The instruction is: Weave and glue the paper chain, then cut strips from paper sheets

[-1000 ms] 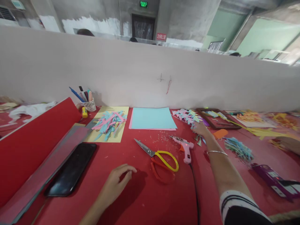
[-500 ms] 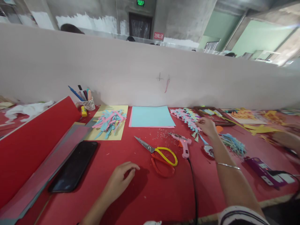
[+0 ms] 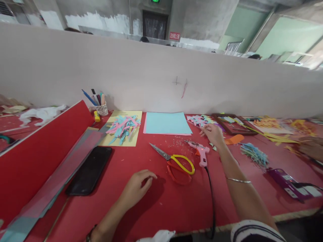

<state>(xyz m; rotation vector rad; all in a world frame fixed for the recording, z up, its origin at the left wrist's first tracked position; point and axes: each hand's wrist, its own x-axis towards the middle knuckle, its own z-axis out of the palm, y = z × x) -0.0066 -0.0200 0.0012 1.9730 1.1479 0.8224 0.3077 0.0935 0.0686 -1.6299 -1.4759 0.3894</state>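
Observation:
My left hand (image 3: 138, 186) hovers low over or rests at the red tabletop, empty, fingers loosely bent with the thumb apart. Right of it lies a pair of scissors (image 3: 174, 161) with one yellow and one red handle. My right hand (image 3: 213, 134) reaches over folded pastel paper pieces (image 3: 199, 120), hiding part of them; its fingers are bent, slightly apart, and I see nothing held. Just below that hand, a pink hot glue gun (image 3: 202, 155) lies on its side. An orange paper piece (image 3: 234, 139) lies right of my right wrist.
Left are a black phone (image 3: 89, 171), a red board (image 3: 45, 161) and a pen cup (image 3: 102, 109). Paper strips (image 3: 123, 127) lie on a yellow sheet; blue sheets (image 3: 168, 123) sit centrally. Right are blue fringe (image 3: 254, 155), a purple power strip (image 3: 285, 183) and another person's hand (image 3: 309, 148).
My right hand has shifted left across the folded paper pieces, with its forearm now covering the round item below. My left hand keeps nearly the same pose. The view has shifted slightly.

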